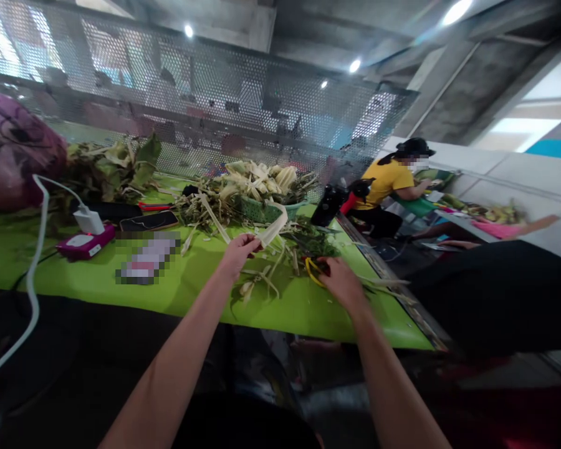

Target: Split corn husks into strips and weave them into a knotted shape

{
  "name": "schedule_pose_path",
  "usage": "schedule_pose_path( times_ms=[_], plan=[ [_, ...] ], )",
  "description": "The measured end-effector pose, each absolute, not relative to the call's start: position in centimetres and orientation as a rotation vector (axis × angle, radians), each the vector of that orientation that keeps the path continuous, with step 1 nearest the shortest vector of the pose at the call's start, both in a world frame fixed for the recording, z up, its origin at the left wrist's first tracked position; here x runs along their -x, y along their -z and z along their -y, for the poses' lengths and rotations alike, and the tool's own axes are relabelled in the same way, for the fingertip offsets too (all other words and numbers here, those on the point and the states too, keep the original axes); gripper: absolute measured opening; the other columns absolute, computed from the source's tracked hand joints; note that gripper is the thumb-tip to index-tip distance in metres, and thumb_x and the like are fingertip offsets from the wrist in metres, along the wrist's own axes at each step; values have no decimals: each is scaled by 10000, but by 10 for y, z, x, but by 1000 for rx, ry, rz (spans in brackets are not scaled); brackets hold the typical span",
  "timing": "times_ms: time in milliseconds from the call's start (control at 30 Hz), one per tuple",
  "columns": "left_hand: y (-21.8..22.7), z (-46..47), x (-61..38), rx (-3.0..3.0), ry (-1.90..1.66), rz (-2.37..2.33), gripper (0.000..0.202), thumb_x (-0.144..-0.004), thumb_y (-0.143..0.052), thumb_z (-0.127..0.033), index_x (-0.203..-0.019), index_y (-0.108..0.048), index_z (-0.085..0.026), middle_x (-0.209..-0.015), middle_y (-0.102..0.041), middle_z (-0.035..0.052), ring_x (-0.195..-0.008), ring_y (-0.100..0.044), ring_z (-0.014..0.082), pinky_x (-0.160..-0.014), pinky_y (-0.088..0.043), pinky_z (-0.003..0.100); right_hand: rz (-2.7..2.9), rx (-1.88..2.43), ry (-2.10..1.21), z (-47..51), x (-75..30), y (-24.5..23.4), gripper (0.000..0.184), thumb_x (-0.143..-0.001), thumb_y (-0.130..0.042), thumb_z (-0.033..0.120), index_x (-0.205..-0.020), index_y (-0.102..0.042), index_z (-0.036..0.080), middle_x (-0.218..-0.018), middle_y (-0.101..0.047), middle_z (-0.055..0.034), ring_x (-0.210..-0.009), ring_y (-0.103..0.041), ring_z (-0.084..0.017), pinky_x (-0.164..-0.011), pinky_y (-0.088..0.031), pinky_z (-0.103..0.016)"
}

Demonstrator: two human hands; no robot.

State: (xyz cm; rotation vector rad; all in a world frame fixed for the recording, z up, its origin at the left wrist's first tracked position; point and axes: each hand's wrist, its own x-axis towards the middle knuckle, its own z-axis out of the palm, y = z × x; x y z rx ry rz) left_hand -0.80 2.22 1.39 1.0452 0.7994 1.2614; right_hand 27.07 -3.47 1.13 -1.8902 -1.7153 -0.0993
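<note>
My left hand (241, 252) is closed, pinching the lower end of a pale, flat plant strip (275, 226) that bends over at its top. To the right, my right hand (341, 280) is closed round yellow-handled scissors (314, 272) just above the green tabletop (191, 290); the blades are hard to make out among the leaves. Between the hands lie loose trimmed stalks (257, 284). Beyond them stands a green basket (262, 211) heaped with pale plant strips (257, 178). Dark green leafy scraps (315, 237) lie close past my right hand.
Leafy stalks (116, 162) and a purple bag (19, 149) fill the back left. A phone (149, 221), red-handled tool (154, 206) and purple power block (86, 242) with a white cable (40, 249) lie nearer. A black bottle (327, 206) stands right. A person in yellow (388, 178) sits beyond.
</note>
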Motion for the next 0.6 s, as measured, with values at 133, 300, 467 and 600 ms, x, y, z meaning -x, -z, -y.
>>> schedule_pose_path(
  times_ms=[133, 300, 467, 600],
  plan=[
    [-14, -21, 10, -1032, -1266, -792, 190, -658, -721, -356, -699, -626, -197, -686, -654, 32, -619, -545, 118, -590, -380, 246, 1751, 2083, 92, 25, -271, -17, 447, -578, -652, 164, -1022, -661, 205, -843, -677, -85, -663, -582, -210, -570, -362, -290],
    [-15, -22, 11, -1002, -1267, -790, 207, -653, -726, -366, -703, -619, -197, -689, -652, 29, -619, -542, 115, -596, -382, 244, 1636, 1908, -211, 19, -275, -32, 452, -580, -690, 227, -1030, -645, 231, -793, -696, -58, -618, -586, -207, -562, -398, -306],
    [-15, -22, 11, -978, -1260, -782, 245, -638, -730, -388, -711, -614, -186, -692, -640, 15, -628, -541, 106, -601, -384, 229, 1578, 1631, -664, 33, -267, -42, 476, -681, -674, 408, -1115, -599, 227, -915, -663, -70, -766, -602, -209, -622, -456, -308],
    [-12, -24, 11, -955, -1283, -753, 254, -648, -720, -398, -715, -611, -179, -685, -625, 4, -602, -516, 86, -590, -375, 217, 1651, 1617, -878, 49, -249, -51, 542, -767, -593, 496, -1236, -491, 246, -917, -616, -42, -743, -568, -171, -562, -429, -256]
  ],
)
